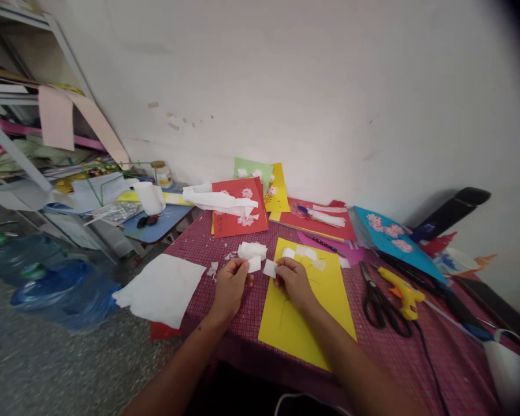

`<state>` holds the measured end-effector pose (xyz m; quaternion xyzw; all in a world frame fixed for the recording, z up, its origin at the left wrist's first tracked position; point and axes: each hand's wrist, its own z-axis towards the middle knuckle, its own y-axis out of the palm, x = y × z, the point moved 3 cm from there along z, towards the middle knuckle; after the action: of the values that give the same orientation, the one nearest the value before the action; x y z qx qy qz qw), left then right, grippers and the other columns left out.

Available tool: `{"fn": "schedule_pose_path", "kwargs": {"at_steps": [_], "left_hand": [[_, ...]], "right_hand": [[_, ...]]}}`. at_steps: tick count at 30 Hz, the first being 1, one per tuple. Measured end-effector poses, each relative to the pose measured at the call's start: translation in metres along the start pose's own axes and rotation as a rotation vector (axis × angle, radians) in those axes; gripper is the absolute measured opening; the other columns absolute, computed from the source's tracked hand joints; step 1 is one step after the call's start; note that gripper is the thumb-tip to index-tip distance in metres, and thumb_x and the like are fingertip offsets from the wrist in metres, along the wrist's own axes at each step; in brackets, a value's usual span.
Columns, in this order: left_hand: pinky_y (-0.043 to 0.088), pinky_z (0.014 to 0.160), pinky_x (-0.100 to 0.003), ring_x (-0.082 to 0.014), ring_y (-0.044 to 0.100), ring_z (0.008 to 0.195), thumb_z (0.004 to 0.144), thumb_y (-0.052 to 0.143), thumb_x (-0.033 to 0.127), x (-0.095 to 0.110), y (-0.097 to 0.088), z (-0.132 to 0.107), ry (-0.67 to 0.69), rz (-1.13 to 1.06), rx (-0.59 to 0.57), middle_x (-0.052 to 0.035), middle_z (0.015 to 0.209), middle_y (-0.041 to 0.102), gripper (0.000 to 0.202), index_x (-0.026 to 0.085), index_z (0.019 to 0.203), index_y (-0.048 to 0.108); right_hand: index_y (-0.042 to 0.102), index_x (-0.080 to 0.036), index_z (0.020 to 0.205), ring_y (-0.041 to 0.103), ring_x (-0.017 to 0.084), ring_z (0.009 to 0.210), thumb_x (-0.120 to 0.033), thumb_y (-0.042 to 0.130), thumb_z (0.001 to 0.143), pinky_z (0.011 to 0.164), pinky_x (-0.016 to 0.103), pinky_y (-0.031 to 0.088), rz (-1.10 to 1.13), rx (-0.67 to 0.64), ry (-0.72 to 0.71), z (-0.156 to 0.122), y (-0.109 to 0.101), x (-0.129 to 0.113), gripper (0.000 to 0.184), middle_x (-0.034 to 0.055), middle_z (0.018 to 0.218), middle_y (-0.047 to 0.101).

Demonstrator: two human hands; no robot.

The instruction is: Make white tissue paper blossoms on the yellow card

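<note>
Your left hand (231, 284) pinches a white square (254, 264), your right hand (294, 281) a second square (269, 268); hands apart, yellow sheet (303, 326) below the right, scissors (371, 283) at its 3 o'clock.

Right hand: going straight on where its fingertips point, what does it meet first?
Likely the white square pinched in the left hand, just across a gap from the paper piece that the right hand holds. Depth is unclear, so it could pass over or under.

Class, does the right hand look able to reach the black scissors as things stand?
Probably yes: the scissors look uncovered, though the right hand may first need to release its white paper square.
</note>
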<state>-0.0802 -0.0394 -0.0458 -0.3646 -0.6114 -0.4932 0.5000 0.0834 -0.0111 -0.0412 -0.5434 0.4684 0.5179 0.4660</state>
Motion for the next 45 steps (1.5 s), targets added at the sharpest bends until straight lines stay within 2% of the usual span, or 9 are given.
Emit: {"fn": "schedule_pose_path", "kwargs": {"at_steps": [7, 11, 14, 17, 21, 22, 26, 31, 45], "left_hand": [[0.044, 0.051, -0.021, -0.0084, 0.055, 0.053, 0.075, 0.064, 0.038, -0.004, -0.004, 0.006, -0.028, -0.175, 0.092, 0.0018, 0.066, 0.060, 0.026, 0.015, 0.085, 0.060], [0.044, 0.051, -0.021, -0.0083, 0.055, 0.053, 0.075, 0.064, 0.039, -0.002, -0.004, 0.005, -0.024, -0.163, 0.079, 0.0013, 0.068, 0.060, 0.026, 0.015, 0.083, 0.060], [0.045, 0.051, -0.021, -0.0090, 0.056, 0.054, 0.076, 0.062, 0.039, -0.002, -0.003, 0.004, -0.026, -0.143, 0.066, 0.0010, 0.068, 0.061, 0.025, 0.015, 0.084, 0.061], [0.046, 0.051, -0.021, -0.0099, 0.056, 0.054, 0.075, 0.062, 0.039, -0.003, -0.004, 0.004, -0.021, -0.117, 0.075, 0.0015, 0.065, 0.060, 0.025, 0.016, 0.085, 0.062], [0.046, 0.052, -0.022, -0.0104, 0.056, 0.054, 0.076, 0.062, 0.039, -0.004, -0.003, 0.004, -0.026, -0.109, 0.072, 0.0007, 0.066, 0.061, 0.025, 0.016, 0.085, 0.062], [0.047, 0.052, -0.022, -0.0106, 0.057, 0.055, 0.076, 0.062, 0.038, -0.004, -0.003, 0.003, -0.030, -0.110, 0.064, 0.0004, 0.068, 0.061, 0.024, 0.016, 0.085, 0.062], [0.046, 0.056, -0.022, -0.0111, 0.057, 0.059, 0.077, 0.061, 0.036, 0.003, 0.001, -0.001, 0.011, -0.034, -0.023, -0.0004, 0.071, 0.063, 0.021, 0.016, 0.082, 0.064], [0.046, 0.065, -0.024, -0.0140, 0.058, 0.068, 0.077, 0.060, 0.032, 0.012, 0.005, -0.006, 0.102, 0.158, -0.094, -0.0020, 0.075, 0.066, 0.018, 0.016, 0.081, 0.067], [0.046, 0.076, -0.028, -0.0173, 0.061, 0.079, 0.080, 0.059, 0.032, 0.016, 0.005, -0.006, 0.176, 0.312, -0.118, -0.0028, 0.082, 0.070, 0.019, 0.017, 0.084, 0.070]], "right_hand": [[0.052, -0.019, 0.064, 0.043, 0.011, 0.040, -0.024, 0.051, 0.071, 0.040, 0.022, 0.033, 0.057, 0.095, -0.072, 0.015, -0.011, -0.015, 0.009, -0.0040, 0.045, 0.051], [0.051, -0.019, 0.062, 0.041, 0.010, 0.037, -0.026, 0.053, 0.069, 0.035, 0.020, 0.028, -0.061, -0.024, 0.081, 0.048, -0.001, -0.027, 0.010, -0.0042, 0.043, 0.050], [0.052, -0.018, 0.058, 0.040, 0.009, 0.034, -0.026, 0.053, 0.068, 0.033, 0.020, 0.027, -0.117, -0.078, 0.124, 0.072, 0.010, -0.031, 0.013, -0.0025, 0.042, 0.050], [0.053, -0.017, 0.053, 0.037, 0.008, 0.032, -0.024, 0.054, 0.067, 0.032, 0.019, 0.024, -0.183, -0.091, 0.132, 0.082, 0.014, -0.033, 0.016, -0.0022, 0.040, 0.048], [0.057, -0.017, 0.062, 0.042, 0.009, 0.041, -0.022, 0.056, 0.068, 0.039, 0.019, 0.029, -0.271, 0.007, 0.017, 0.061, 0.010, -0.039, 0.007, -0.0026, 0.049, 0.054], [0.059, -0.017, 0.068, 0.046, 0.010, 0.045, -0.023, 0.055, 0.071, 0.042, 0.020, 0.033, -0.322, 0.058, -0.116, 0.051, 0.009, -0.042, 0.008, -0.0021, 0.055, 0.057], [0.062, -0.018, 0.074, 0.054, 0.014, 0.062, -0.025, 0.053, 0.077, 0.058, 0.025, 0.044, -0.395, -0.051, -0.302, 0.011, 0.022, -0.032, 0.011, 0.0005, 0.068, 0.061], [0.063, -0.018, 0.086, 0.054, 0.014, 0.065, -0.020, 0.055, 0.077, 0.061, 0.025, 0.045, -0.335, -0.062, -0.334, -0.005, 0.027, -0.017, 0.012, 0.0009, 0.075, 0.062], [0.067, -0.018, 0.086, 0.057, 0.015, 0.071, -0.021, 0.058, 0.079, 0.067, 0.026, 0.045, -0.284, -0.103, -0.347, -0.004, 0.019, -0.014, 0.011, 0.0012, 0.078, 0.064]]}}
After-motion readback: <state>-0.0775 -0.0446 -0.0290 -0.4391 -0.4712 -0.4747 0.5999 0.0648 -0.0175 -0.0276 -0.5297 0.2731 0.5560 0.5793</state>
